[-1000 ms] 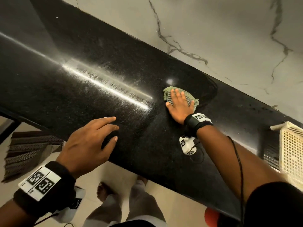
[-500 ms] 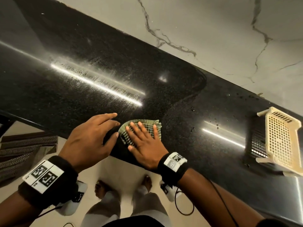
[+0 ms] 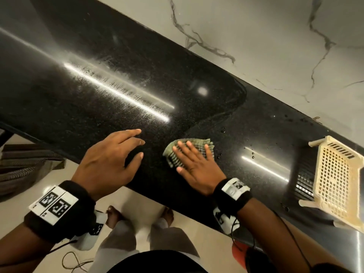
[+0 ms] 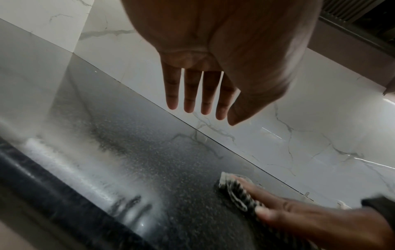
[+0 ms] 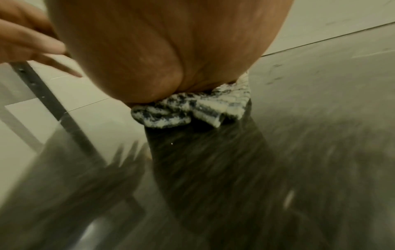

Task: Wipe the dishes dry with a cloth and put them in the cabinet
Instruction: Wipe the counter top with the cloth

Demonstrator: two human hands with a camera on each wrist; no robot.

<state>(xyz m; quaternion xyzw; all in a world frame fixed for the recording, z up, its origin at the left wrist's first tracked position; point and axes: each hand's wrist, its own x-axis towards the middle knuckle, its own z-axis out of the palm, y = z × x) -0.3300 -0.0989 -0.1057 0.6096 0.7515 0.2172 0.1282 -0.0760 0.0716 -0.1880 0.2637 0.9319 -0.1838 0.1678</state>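
Left hand (image 3: 110, 160): fingers apart and straight, gripping nothing, hovering at the front edge of the black counter (image 3: 88, 107). I can't tell whether the fingertips are touching the stone.

The cloth (image 3: 169, 153) is lying just right of that hand, near the front edge and about mid-counter. Right hand (image 3: 197, 170) is pressing it flat, fingers spread, palm on top, not curled round it.

Handling, my read:
- Light, limp, no stiffness. It's bunching into folds under my palm (image 5: 192, 110).
- Probably damp, so it's likely sliding easily on the polished stone and dragging a little where it's wet.
- Not fragile. Grab anywhere, but pinching the bunched middle should be the cleanest lift. A loose corner would leave the rest dangling.

Look: small cloth with a pale green-cream weave, dark check lines and a waffle-like texture. It's crumpled, with one edge poking out past my fingertips.

Further right, water drops (image 3: 252, 153) are sitting on the counter beside a light streak. A cream plastic basket (image 3: 334, 182) is standing at the right end, well apart from the cloth. I'm seeing no dishes and no cabinet in any view.
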